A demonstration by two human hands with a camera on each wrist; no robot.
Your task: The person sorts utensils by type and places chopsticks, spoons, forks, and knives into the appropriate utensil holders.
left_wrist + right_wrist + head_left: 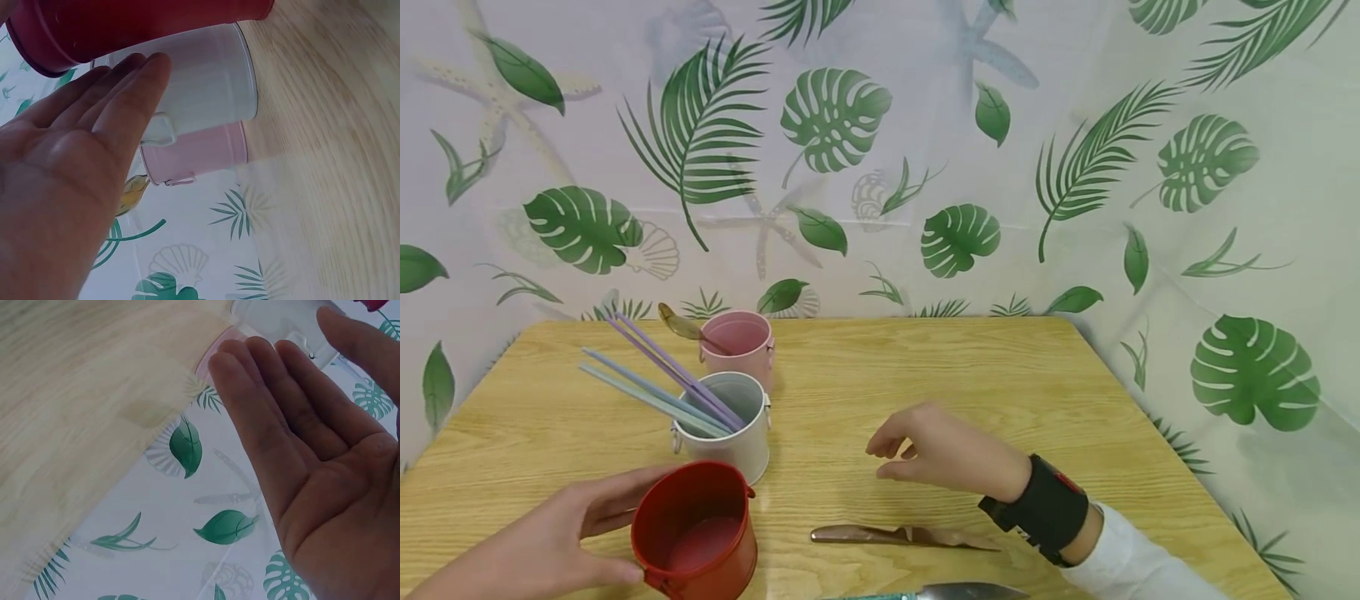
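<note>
A red bucket [741, 550] stands at the front left of the wooden table. My left hand [550, 533] is beside it, thumb at the near side of its rim and fingers reaching behind it. In the left wrist view those fingers [119, 94] are straight, overlapping the white bucket [212, 81]. My right hand [940, 450] hovers over the table's middle with relaxed fingers and nothing in it. Closest in front of it lies a copper-coloured knife [865, 535]. Below that, a blade [970, 591] with a turquoise handle [880, 597] is cut off by the frame edge.
Behind the red bucket, the white bucket holds purple straws [658, 354], blue ones and pale green ones. Farther back, a pink bucket [748, 362] has a gold spoon [681, 323] leaning in it. A leaf-patterned cloth [880, 250] hangs along the table's far edge.
</note>
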